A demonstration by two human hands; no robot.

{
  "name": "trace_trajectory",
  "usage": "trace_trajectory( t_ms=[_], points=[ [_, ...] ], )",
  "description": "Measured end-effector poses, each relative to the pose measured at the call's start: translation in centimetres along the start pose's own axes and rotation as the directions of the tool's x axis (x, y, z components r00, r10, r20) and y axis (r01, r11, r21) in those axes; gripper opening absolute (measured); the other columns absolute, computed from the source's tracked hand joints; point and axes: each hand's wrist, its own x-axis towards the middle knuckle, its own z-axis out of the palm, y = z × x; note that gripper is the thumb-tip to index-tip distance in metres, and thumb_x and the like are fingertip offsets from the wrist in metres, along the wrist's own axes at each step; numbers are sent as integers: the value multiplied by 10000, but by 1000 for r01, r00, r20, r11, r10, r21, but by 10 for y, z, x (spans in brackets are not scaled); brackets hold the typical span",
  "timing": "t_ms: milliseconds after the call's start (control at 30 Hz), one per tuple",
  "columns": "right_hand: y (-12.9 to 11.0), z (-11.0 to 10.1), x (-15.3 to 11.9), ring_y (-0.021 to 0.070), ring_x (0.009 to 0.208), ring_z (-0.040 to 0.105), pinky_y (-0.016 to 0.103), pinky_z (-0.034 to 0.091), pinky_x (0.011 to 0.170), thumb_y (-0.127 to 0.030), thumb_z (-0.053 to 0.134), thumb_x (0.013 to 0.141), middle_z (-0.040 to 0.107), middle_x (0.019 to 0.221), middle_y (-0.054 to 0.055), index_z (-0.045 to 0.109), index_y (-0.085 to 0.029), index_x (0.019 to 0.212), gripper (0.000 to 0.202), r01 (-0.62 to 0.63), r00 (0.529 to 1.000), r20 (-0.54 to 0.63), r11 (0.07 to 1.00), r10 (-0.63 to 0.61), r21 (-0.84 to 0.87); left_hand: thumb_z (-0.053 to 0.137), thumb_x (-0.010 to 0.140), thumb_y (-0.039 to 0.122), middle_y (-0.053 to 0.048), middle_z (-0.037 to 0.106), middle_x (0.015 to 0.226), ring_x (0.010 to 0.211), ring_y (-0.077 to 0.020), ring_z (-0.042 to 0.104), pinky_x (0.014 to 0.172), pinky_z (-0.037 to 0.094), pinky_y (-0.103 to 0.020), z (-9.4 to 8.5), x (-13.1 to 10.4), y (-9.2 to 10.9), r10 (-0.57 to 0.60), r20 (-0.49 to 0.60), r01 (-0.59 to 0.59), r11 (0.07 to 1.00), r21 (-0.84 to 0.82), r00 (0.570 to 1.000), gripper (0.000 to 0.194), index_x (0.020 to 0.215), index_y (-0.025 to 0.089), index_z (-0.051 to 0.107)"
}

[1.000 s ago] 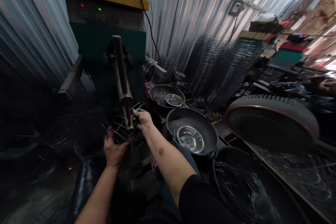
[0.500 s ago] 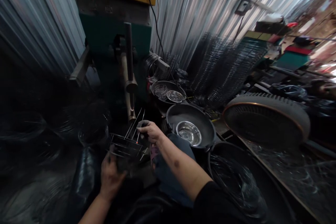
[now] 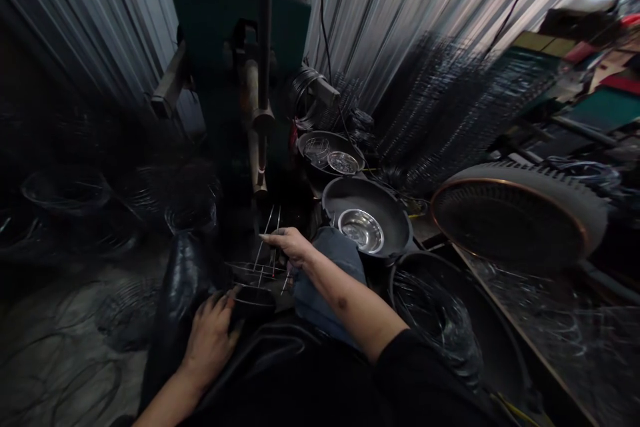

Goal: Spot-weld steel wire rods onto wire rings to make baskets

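Observation:
My right hand (image 3: 289, 245) is closed on a small wire frame (image 3: 260, 267) made of thin metal rods. Two rods stick up past its fingers, and a tiny red glow shows low on one of them. The frame sits just below the lower tip of a machine's upright metal rod (image 3: 261, 177). Nearer to me, my left hand (image 3: 213, 328) lies apart from the frame, back up and fingers loosely spread. Its fingertips are by the rim of a dark round thing (image 3: 254, 301), over my dark-clad leg; I cannot tell whether they touch it.
The green machine body (image 3: 213, 20) stands ahead. To the right are a pan holding a shiny metal bowl (image 3: 361, 230), a farther pan (image 3: 330, 137) with wire pieces, a basin of wire (image 3: 435, 320) and a large fan (image 3: 515, 213). Wire coils (image 3: 130, 310) lie on the left floor.
My left hand has come away from the wire frame, back toward me. The right hand still holds the frame, which hangs lower beneath the rod. The whole view has tilted downward.

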Motion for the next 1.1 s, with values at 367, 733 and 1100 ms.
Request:
trace_trajectory(
  t_ms=[367, 733, 1100],
  points=[
    [3, -2, -19, 40, 291, 344, 184, 227, 311, -121, 657, 746, 437, 382, -84, 542, -155, 526, 251, 19, 997, -75, 976, -37, -219, 509, 829, 344, -69, 657, 1221, 1235, -345, 498, 1013, 408, -519, -1, -4, 9, 13, 158, -10, 1000, -23, 987, 510, 1318, 209, 562],
    [29, -21, -29, 110, 561, 605, 220, 461, 563, -195, 826, 554, 680, 685, -9, 687, -135, 906, 383, -22, 957, 287, 980, -36, 196, 508, 759, 364, -52, 700, 1129, 1134, -297, 605, 981, 471, -455, -37, -8, -5, 6, 362, 66, 980, -187, 932, 404, 1096, 280, 716],
    [37, 3, -22, 117, 566, 609, 217, 488, 559, -214, 611, 846, 696, 714, 21, 628, -142, 873, 79, -126, 964, 266, 829, -28, 544, 516, 769, 644, -79, 702, 1123, 1083, -253, 632, 982, 467, -364, -36, 73, 6, -342, 156, 359, 684, -635, 927, 686, 1259, 175, 614]
  ],
)
